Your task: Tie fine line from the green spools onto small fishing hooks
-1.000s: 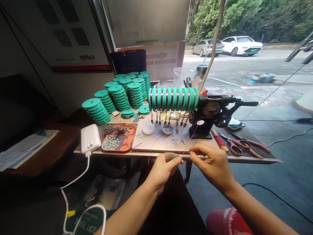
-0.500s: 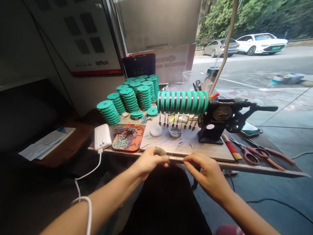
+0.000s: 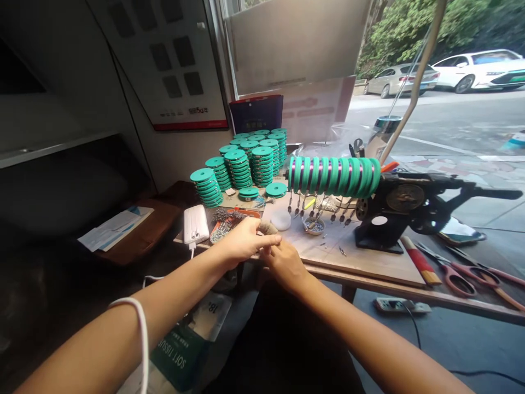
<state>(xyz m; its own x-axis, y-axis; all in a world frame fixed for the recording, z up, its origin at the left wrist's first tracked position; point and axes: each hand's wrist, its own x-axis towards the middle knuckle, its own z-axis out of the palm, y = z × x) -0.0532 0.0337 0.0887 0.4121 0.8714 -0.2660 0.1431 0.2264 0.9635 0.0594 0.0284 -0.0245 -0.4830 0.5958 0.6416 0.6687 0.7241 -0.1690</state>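
Observation:
My left hand [image 3: 243, 239] and my right hand [image 3: 289, 267] meet over the table's front edge, fingers pinched together. What they hold is too small and too covered to make out. A drab wrap [image 3: 268, 228] covers a finger of my left hand. Just behind that hand is an orange tray of small metal parts, partly hidden by it. A white round lump [image 3: 281, 221] and a small bowl [image 3: 324, 229] of metal bits lie beyond my fingers. Above them, a row of green spools [image 3: 334, 177] sits on a black hand-cranked winder [image 3: 404, 197], small dark pieces dangling below.
Stacked green spools [image 3: 235, 167] stand at the back left. A white power bank [image 3: 196, 224] lies at the left edge, its cable looping over my left forearm. Pink-handled scissors [image 3: 459, 282] and a red-and-yellow stick [image 3: 420, 262] lie at right. A power strip [image 3: 404, 305] is on the floor.
My hands were apart; my right hand has moved left to meet my left hand. Both are now nearer the tray. The view has turned left.

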